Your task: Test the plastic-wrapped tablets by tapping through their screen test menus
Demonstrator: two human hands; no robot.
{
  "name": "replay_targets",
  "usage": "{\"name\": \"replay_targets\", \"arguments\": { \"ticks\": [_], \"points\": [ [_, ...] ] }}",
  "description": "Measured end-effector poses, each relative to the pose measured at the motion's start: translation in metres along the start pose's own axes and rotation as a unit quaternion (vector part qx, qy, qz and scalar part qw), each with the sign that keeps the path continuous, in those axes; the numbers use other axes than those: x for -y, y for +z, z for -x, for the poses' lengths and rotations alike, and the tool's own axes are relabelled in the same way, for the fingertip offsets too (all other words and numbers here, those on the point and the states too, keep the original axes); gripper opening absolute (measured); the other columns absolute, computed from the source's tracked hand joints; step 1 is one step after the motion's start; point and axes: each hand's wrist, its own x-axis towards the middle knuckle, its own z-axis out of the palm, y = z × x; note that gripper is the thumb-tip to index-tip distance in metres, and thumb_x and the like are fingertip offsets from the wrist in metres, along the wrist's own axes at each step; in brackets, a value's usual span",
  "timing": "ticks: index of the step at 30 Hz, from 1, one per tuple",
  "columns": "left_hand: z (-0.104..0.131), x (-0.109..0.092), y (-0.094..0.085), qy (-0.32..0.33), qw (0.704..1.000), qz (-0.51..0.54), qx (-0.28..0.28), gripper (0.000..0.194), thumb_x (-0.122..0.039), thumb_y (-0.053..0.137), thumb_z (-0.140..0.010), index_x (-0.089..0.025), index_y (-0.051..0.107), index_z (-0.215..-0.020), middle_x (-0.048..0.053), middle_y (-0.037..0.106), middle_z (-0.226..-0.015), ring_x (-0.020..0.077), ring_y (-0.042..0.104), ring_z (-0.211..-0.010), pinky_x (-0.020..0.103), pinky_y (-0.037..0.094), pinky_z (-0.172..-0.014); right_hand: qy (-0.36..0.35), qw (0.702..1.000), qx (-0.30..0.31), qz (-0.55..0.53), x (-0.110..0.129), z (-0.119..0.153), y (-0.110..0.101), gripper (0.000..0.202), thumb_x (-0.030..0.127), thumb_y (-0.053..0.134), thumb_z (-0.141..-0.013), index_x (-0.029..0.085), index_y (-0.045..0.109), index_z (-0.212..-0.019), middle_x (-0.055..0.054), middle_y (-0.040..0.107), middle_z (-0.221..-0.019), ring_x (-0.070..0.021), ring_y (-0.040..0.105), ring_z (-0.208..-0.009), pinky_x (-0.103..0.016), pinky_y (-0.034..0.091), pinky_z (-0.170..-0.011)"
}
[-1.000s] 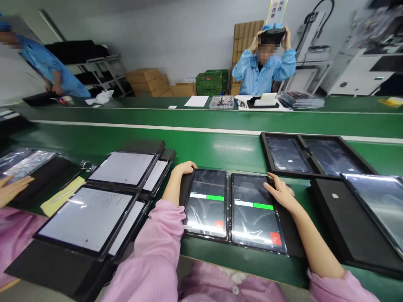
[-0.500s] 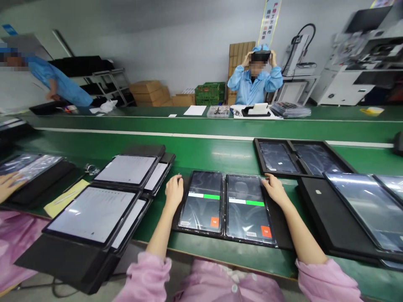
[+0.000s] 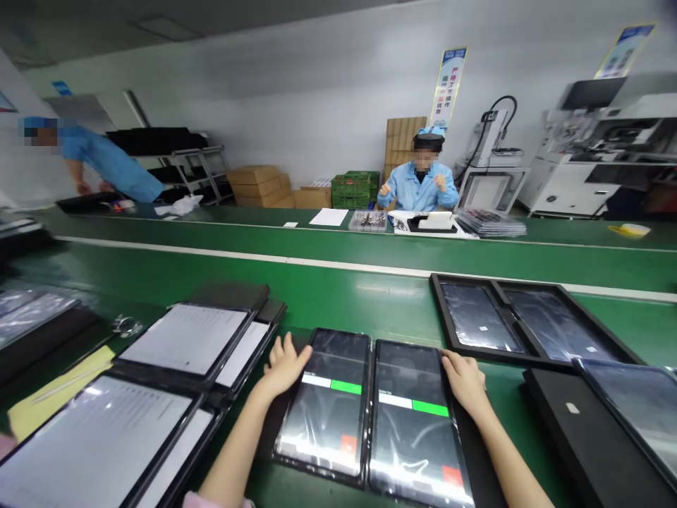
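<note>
Two tablets in clear film lie side by side on a black tray, the left tablet (image 3: 328, 406) and the right tablet (image 3: 415, 423). Both screens show a white and green bar and a red square. My left hand (image 3: 284, 363) is at the left tablet's upper left edge, fingers spread, its thumb by the edge. My right hand (image 3: 465, 377) rests at the right tablet's upper right edge, fingers apart and holding nothing.
Tablets with white screens (image 3: 187, 337) lie at the left beside yellow paper (image 3: 63, 388). A black tray (image 3: 529, 321) with two tablets is at the back right, and a black case (image 3: 582, 430) lies nearer. A person (image 3: 422, 180) sits across the green table (image 3: 328, 282).
The view has tilted up, so the table things sit lower. My left hand's fingers have spread and its thumb points to the left tablet. The person across has lowered their hands from their head.
</note>
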Motion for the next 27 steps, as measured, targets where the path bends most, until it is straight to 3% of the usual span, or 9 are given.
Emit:
{"name": "replay_targets", "arguments": {
  "ticks": [3, 6, 10, 17, 22, 27],
  "points": [
    [-0.022, -0.021, -0.006, 0.088, 0.993, 0.023, 0.072, 0.073, -0.065, 0.050, -0.092, -0.025, 0.049, -0.154, 0.019, 0.029, -0.170, 0.0400, 0.022, -0.158, 0.064, 0.023, -0.123, -0.018, 0.999, -0.017, -0.029, -0.002, 0.009, -0.002, 0.049, 0.045, 0.033, -0.093, 0.026, 0.075, -0.110, -0.013, 0.073, -0.112, -0.0347, 0.066, -0.103, -0.055, 0.055, -0.091],
    [-0.039, -0.035, -0.008, 0.147, 0.981, 0.053, 0.113, 0.065, -0.060, 0.040, -0.098, -0.026, 0.053, -0.151, 0.013, 0.045, -0.162, 0.0309, 0.038, -0.153, 0.052, 0.029, -0.125, -0.010, 0.998, -0.046, -0.037, -0.001, 0.021, -0.008, 0.042, 0.046, 0.037, -0.092, 0.026, 0.072, -0.104, -0.014, 0.069, -0.117, -0.0347, 0.064, -0.111, -0.054, 0.055, -0.093],
    [-0.045, -0.034, -0.005, 0.181, 0.973, 0.085, 0.113, 0.056, -0.048, 0.037, -0.099, -0.020, 0.063, -0.140, 0.010, 0.060, -0.151, 0.0250, 0.053, -0.142, 0.037, 0.036, -0.122, 0.015, 0.999, -0.043, -0.020, 0.003, 0.030, -0.014, 0.035, 0.047, 0.040, -0.092, 0.026, 0.067, -0.088, -0.015, 0.066, -0.123, -0.0373, 0.062, -0.115, -0.060, 0.053, -0.093],
    [-0.054, -0.023, 0.003, 0.129, 0.982, 0.103, 0.094, 0.045, -0.034, 0.033, -0.102, -0.024, 0.076, -0.107, 0.007, 0.077, -0.122, 0.0272, 0.067, -0.120, 0.036, 0.049, -0.106, 0.032, 0.999, -0.024, -0.012, 0.005, 0.030, -0.023, 0.033, 0.050, 0.042, -0.088, 0.025, 0.061, -0.075, -0.015, 0.063, -0.124, -0.0373, 0.059, -0.114, -0.064, 0.048, -0.097],
    [-0.059, -0.027, 0.016, 0.067, 0.992, 0.087, 0.062, 0.043, -0.046, 0.037, -0.104, -0.026, 0.075, -0.101, 0.009, 0.078, -0.116, 0.0330, 0.068, -0.117, 0.039, 0.051, -0.099, 0.061, 0.997, -0.032, 0.021, 0.011, 0.034, -0.026, 0.030, 0.046, 0.044, -0.088, 0.024, 0.054, -0.070, -0.017, 0.060, -0.128, -0.0388, 0.056, -0.119, -0.066, 0.047, -0.097],
    [-0.064, -0.029, 0.020, 0.034, 0.994, 0.101, 0.031, 0.044, -0.046, 0.038, -0.104, -0.024, 0.071, -0.084, 0.011, 0.079, -0.102, 0.0357, 0.070, -0.114, 0.042, 0.052, -0.097, 0.062, 0.997, -0.020, 0.040, 0.019, 0.037, -0.028, 0.032, 0.046, 0.042, -0.090, 0.024, 0.050, -0.068, -0.017, 0.060, -0.129, -0.0399, 0.054, -0.122, -0.067, 0.046, -0.096]
  ]
}}
